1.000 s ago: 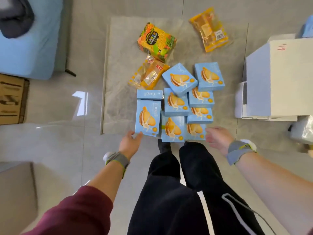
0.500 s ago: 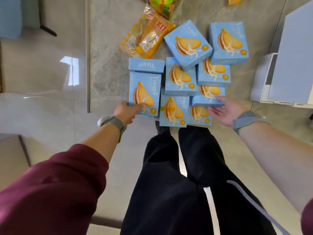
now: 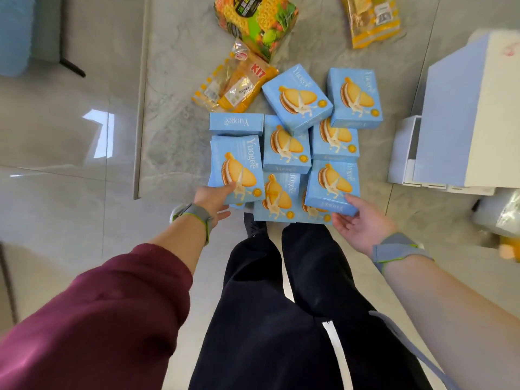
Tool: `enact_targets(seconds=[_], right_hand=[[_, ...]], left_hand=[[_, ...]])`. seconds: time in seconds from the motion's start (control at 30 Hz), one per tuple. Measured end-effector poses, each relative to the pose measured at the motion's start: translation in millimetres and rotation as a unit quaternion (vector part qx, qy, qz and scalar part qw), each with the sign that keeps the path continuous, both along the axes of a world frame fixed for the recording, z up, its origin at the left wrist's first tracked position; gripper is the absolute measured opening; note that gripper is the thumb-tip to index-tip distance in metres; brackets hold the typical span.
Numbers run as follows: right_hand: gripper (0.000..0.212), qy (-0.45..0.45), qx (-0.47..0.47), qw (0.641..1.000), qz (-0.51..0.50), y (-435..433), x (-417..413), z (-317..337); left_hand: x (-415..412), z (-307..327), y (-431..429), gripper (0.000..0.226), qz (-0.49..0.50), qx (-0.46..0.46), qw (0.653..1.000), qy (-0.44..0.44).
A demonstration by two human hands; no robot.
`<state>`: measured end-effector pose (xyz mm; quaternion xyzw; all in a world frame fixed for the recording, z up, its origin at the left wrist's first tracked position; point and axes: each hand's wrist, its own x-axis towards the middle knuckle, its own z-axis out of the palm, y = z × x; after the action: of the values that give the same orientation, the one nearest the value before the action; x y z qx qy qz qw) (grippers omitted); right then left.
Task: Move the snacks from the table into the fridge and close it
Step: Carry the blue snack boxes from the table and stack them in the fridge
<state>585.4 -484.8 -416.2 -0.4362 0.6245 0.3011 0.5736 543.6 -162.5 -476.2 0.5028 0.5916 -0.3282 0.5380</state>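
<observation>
Far left of the centre box [image 3: 287, 144], off the tabletop [image 3: 174, 108]: glossy floor [image 3: 56, 142], corner of a pale blue sofa [image 3: 14, 32].
Lower left of centre box: maroon sleeve [image 3: 98, 319], grey wristband [image 3: 194, 213], left hand [image 3: 212, 199]. Fingers [image 3: 222, 215] curled under near edge of near-left blue box [image 3: 237, 167], thumb on its top face, pinching that box. Edge of a second blue box [image 3: 238, 205] showing just beneath; cannot tell whether touching.
Directly left of centre box, behind the gripped one: narrow blue box [image 3: 236, 123] standing on its side.
Up-left of centre box: orange packet [image 3: 236, 85] flat on tabletop; behind that, green snack bag [image 3: 259, 21].
Just this side of centre box: front blue box [image 3: 277, 198] at the tabletop's near edge, black trousers [image 3: 267, 319] below it.
Behind centre box: tilted blue box [image 3: 298, 97], overlapping its far corner.
Right of centre box: mid-right blue box [image 3: 334, 142]; far-right blue box [image 3: 356, 98] behind that; yellow packet [image 3: 371, 21] further back.
Lower right of centre box: near-right blue box [image 3: 333, 187] in right hand [image 3: 363, 223], palm up, fingers under near edge, thumb on top corner, pinching it. Overlapping a lower blue box [image 3: 313, 213].
Far right of centre box: white-and-blue cabinet [image 3: 455, 114], off the tabletop.
</observation>
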Motion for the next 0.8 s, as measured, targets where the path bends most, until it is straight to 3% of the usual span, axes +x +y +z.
enact_targets(seconds=[0.17, 0.37, 0.57, 0.8], right_hand=[[0.027, -0.002, 0.004, 1.0, -0.023, 6.4, -9.6, 7.2], [0.031, -0.001, -0.008, 1.0, -0.018, 11.4, -14.8, 23.8], [0.033, -0.01, -0.017, 1.0, 0.002, 23.0, -16.6, 78.6], [0.02, -0.078, 0.019, 0.997, 0.021, 51.0, -6.6, 181.9]], left_hand=[[1.8, -4.8, -13.9, 0.041, 0.092, -0.001, 0.996, -0.003], [-3.2, 11.1, -14.5, 0.049, 0.074, -0.049, 0.996, -0.01], [-20.8, 82.8, -18.6, 0.038, 0.143, -0.1, 0.983, -0.061], [-35.0, 189.2, -18.1, 0.043, 0.213, -0.115, 0.964, -0.107]])
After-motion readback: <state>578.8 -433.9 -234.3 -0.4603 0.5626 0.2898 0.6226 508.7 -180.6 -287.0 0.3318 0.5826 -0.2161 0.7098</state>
